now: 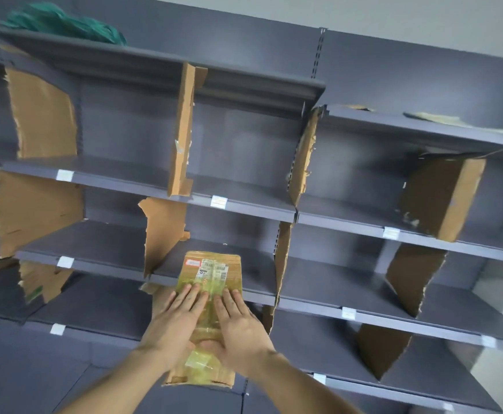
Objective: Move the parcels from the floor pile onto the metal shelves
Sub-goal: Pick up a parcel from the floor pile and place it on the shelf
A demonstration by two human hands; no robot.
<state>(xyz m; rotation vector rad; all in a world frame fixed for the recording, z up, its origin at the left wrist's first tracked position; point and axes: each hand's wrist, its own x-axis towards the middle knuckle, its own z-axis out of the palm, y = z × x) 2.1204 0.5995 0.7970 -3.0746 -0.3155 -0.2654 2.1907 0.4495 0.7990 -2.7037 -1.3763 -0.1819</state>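
A flat cardboard parcel, wrapped in yellowish tape with white labels on top, lies half on a grey metal shelf; its near end sticks out over the shelf edge. My left hand and my right hand both press flat on the parcel's top with straight fingers, thumbs near its middle. The parcel sits in a bay between two torn cardboard dividers. The floor pile is out of view.
Grey metal shelving fills the view in several tiers, split by ragged cardboard dividers. White label tags mark the shelf edges. A green bundle lies on the top shelf at left.
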